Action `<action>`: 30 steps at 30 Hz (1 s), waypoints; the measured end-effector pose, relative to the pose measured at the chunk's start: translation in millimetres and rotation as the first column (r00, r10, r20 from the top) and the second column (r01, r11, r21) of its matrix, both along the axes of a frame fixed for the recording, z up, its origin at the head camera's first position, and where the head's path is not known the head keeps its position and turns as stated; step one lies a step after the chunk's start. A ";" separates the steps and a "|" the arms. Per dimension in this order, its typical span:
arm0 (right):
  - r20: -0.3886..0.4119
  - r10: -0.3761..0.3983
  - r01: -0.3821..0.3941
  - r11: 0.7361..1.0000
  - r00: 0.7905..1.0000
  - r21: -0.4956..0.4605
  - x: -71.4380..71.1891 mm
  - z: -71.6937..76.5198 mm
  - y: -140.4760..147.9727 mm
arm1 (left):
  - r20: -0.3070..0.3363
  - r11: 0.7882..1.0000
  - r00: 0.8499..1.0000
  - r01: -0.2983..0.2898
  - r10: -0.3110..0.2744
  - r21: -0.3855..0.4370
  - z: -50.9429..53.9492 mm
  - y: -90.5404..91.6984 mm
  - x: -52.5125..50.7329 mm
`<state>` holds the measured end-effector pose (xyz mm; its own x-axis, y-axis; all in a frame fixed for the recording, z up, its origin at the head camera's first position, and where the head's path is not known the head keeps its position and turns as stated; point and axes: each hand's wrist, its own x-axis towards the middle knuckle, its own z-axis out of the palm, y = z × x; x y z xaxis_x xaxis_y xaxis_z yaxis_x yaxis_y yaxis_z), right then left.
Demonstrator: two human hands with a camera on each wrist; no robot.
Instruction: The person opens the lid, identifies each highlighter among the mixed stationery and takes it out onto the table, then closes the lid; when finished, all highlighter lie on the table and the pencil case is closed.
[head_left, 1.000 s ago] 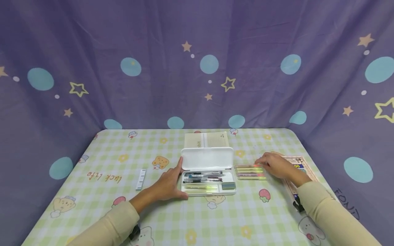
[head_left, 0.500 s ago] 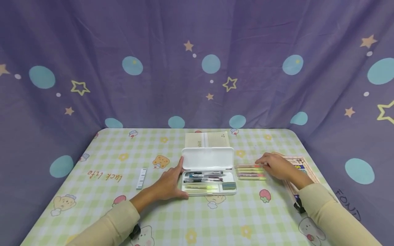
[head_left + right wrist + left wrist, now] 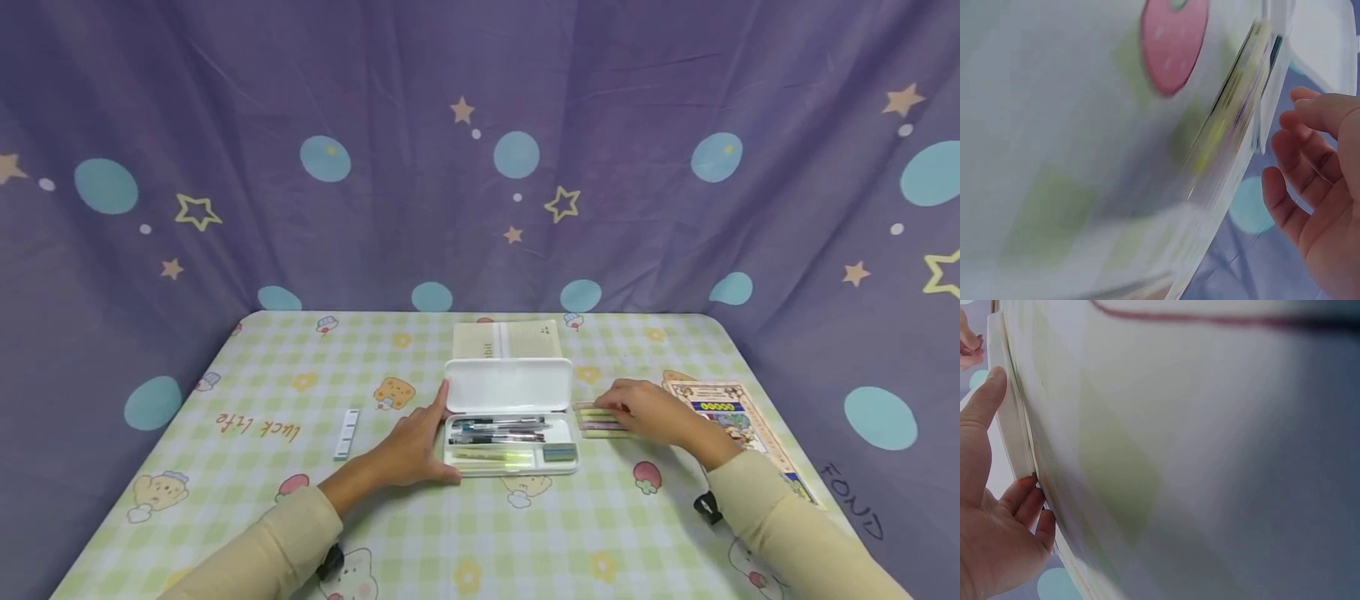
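An open white pencil case (image 3: pixel 557 428) lies mid-table with its lid raised. It holds several pens (image 3: pixel 498 432), a pale yellow highlighter (image 3: pixel 491 456) and a grey-blue eraser-like block (image 3: pixel 558 452). My left hand (image 3: pixel 408 446) grips its left end, thumb at the front and fingers toward the hinge; the left wrist view shows the thumb (image 3: pixel 988 400) along the white side. To the right of the case, several highlighters (image 3: pixel 600 425) lie side by side. My right hand (image 3: pixel 648 410) is over them, partly hiding them; in the right wrist view its loosely bent fingers (image 3: pixel 1297 162) look apart from them.
A beige notebook (image 3: pixel 506 339) lies behind the raised lid. At the right is a colourful printed booklet (image 3: pixel 738 425), partly under the right forearm. A narrow white and blue strip (image 3: pixel 347 434) lies to the left. A purple curtain (image 3: pixel 375 167) hangs behind the checked tablecloth (image 3: pixel 405 533).
My right hand has moved left, from the highlighters' right ends to over their middle, uncovering more of the booklet. My left hand stays at the pencil case.
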<state>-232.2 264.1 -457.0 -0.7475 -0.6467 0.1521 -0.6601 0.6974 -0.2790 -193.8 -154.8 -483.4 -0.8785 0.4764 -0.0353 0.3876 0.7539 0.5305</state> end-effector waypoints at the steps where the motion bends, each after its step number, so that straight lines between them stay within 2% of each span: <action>1: -0.006 0.012 -0.012 1.000 1.000 -0.001 -0.2 -0.2 -3.7 | -0.002 1.000 1.000 0.000 0.000 -0.003 -0.1 0.0 -0.2; 9: 0.030 0.076 -0.074 0.996 0.997 -0.049 3.4 2.7 -32.4 | -0.002 1.000 1.000 0.003 -0.003 -0.008 -0.4 0.0 -0.4; 15: 0.029 0.138 -0.136 0.989 0.990 -0.062 6.8 0.3 -52.2 | -0.005 1.000 1.000 0.001 -0.001 -0.006 -0.5 -1.0 -0.1; 22: 0.031 0.216 -0.214 0.975 0.976 -0.057 14.2 -1.8 -74.3 | -0.010 1.000 1.000 0.009 -0.009 -0.002 -1.1 -1.2 0.3; 30: 0.036 0.260 -0.260 0.966 0.965 -0.011 20.4 -4.5 -95.8 | -0.016 1.000 1.000 0.019 -0.019 -0.004 -0.5 -0.4 -1.0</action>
